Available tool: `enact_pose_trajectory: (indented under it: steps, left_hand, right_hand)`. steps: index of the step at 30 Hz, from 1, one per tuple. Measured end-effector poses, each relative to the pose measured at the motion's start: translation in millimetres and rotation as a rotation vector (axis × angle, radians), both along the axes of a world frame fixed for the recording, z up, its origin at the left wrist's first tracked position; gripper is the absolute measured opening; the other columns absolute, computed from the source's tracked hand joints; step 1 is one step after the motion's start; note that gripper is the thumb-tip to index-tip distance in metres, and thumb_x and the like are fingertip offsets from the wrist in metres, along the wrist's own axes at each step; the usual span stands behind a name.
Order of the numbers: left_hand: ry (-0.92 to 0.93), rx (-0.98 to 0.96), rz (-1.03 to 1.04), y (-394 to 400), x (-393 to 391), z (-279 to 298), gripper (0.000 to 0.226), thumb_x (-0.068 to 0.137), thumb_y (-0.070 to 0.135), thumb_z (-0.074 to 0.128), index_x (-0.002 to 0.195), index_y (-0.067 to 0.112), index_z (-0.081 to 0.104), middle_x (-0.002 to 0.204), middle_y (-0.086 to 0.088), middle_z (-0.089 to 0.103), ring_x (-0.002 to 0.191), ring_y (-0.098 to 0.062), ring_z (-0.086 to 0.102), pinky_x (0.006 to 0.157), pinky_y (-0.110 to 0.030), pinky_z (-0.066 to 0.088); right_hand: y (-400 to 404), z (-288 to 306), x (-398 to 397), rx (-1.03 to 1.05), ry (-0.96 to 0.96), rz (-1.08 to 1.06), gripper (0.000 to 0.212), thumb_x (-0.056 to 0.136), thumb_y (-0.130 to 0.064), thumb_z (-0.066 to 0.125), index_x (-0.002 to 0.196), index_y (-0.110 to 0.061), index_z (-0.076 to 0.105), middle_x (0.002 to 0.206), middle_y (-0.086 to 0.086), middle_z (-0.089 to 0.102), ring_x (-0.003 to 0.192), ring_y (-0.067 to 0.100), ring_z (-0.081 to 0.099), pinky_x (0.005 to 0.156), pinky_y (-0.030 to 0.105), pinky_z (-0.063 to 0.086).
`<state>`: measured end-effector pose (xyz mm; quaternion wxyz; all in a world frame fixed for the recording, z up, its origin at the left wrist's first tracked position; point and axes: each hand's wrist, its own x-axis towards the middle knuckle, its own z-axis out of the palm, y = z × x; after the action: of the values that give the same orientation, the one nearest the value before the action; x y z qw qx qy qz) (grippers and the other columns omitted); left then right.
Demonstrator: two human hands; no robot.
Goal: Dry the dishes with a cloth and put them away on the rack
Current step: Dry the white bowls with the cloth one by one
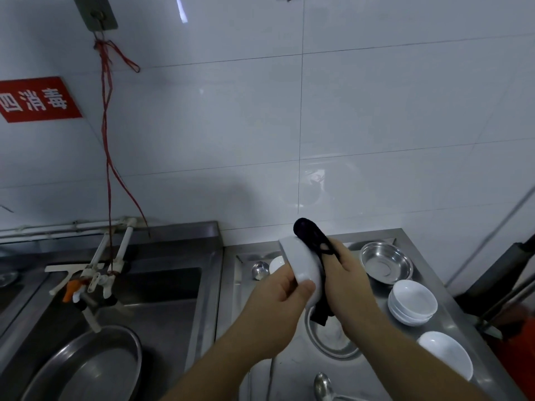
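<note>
White ceramic bowl (304,267) under drying, held tilted above the middle of the steel worktop (289,371).
I hold its rim pinched in my left hand (278,296); my right hand (344,273) grips the black cloth (314,241) against its outer wall. Recommended: turn the bowl steadily, wipe inside too. Stacked bowls (412,302) sit near the right edge; no rack visible.

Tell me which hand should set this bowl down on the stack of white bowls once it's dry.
Probably the left hand: it already grips the bowl by the rim. The right hand holds the dark cloth, though it is nearer the stack of white bowls.
</note>
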<state>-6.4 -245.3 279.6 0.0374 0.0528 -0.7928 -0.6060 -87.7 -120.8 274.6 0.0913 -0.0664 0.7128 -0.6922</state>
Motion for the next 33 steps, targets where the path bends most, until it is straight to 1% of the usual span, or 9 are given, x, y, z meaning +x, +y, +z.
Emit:
enact_pose_trajectory:
  steps: [5,8,11,16,20,22,24,28,33]
  left_hand:
    - [-0.017,-0.241,-0.027,-12,5,-5,0.013,0.108,0.037,0.052,0.105,0.036,0.064,0.092,0.005,0.071,0.077,-0.015,0.067,0.074,-0.029,0.057]
    - [-0.030,-0.410,-0.096,-23,7,-9,0.014,0.109,0.042,0.048,0.105,0.034,0.059,0.081,0.005,0.067,0.069,-0.007,0.065,0.062,-0.022,0.055]
    - [-0.014,-0.503,-0.169,-29,8,-14,0.011,0.110,0.037,0.047,0.110,0.033,0.057,0.075,0.012,0.060,0.065,0.003,0.060,0.059,-0.011,0.047]
    - [0.004,-0.490,-0.193,-37,14,-28,0.023,0.106,0.053,0.039,0.115,0.043,0.058,0.094,0.016,0.070,0.081,0.002,0.066,0.070,-0.017,0.055]
    - [0.135,-0.566,0.098,-49,17,-48,0.029,0.109,0.046,0.035,0.130,0.043,0.055,0.116,0.031,0.049,0.115,0.018,0.044,0.088,-0.008,0.037]
    - [0.066,-0.442,0.227,-59,15,-56,0.028,0.109,0.044,0.040,0.136,0.046,0.047,0.122,0.029,0.047,0.120,0.009,0.047,0.086,-0.008,0.040]
    - [-0.121,-0.149,0.191,-66,11,-63,0.025,0.111,0.042,0.043,0.133,0.043,0.054,0.117,0.022,0.063,0.105,-0.004,0.065,0.071,-0.011,0.054]
    - [-0.339,0.424,0.144,-60,8,-74,0.026,0.111,0.023,0.050,0.122,0.019,0.073,0.102,0.001,0.081,0.095,-0.015,0.078,0.076,-0.026,0.064]
    - [-0.382,0.506,0.170,-34,4,-88,0.025,0.110,0.014,0.051,0.113,0.017,0.076,0.096,0.000,0.082,0.091,-0.017,0.079,0.072,-0.030,0.065]
  right_hand:
    - [-7,-3,8,0.094,-0.069,0.007,0.020,0.100,-0.054,0.053,0.091,-0.048,0.070,0.083,-0.013,0.074,0.076,0.011,0.073,0.078,0.043,0.062]
    - [-7,-6,13,0.130,-0.118,0.100,0.049,0.068,-0.074,0.072,0.093,-0.033,0.070,0.082,-0.005,0.075,0.075,0.014,0.075,0.067,0.034,0.060]
    - [-9,-15,15,0.078,-0.194,0.128,0.063,0.060,-0.061,0.088,0.104,-0.021,0.070,0.093,0.006,0.078,0.085,0.023,0.079,0.074,0.040,0.065]
    - [-12,-29,21,-0.143,-0.430,0.109,0.059,0.069,-0.048,0.093,0.113,-0.014,0.073,0.097,0.019,0.078,0.087,0.037,0.079,0.068,0.043,0.063]
    - [-10,-42,29,-0.236,-0.582,0.134,0.066,0.070,-0.068,0.085,0.106,-0.013,0.079,0.085,0.023,0.064,0.070,0.037,0.062,0.061,0.047,0.050]
    - [-5,-51,33,-0.258,-0.652,0.143,0.070,0.068,-0.075,0.083,0.105,-0.016,0.081,0.088,0.023,0.063,0.073,0.036,0.060,0.063,0.047,0.049]
    - [-1,-60,38,-0.311,-0.692,0.123,0.071,0.067,-0.075,0.083,0.111,-0.019,0.080,0.100,0.026,0.066,0.083,0.037,0.062,0.072,0.049,0.051]
    - [11,-74,47,-0.359,-0.720,0.067,0.069,0.068,-0.069,0.086,0.114,-0.017,0.081,0.123,0.030,0.070,0.101,0.041,0.064,0.089,0.050,0.053]
    - [34,-77,52,-0.327,-0.687,0.007,0.077,0.060,-0.064,0.091,0.116,-0.014,0.079,0.101,0.024,0.073,0.083,0.035,0.066,0.072,0.043,0.057]
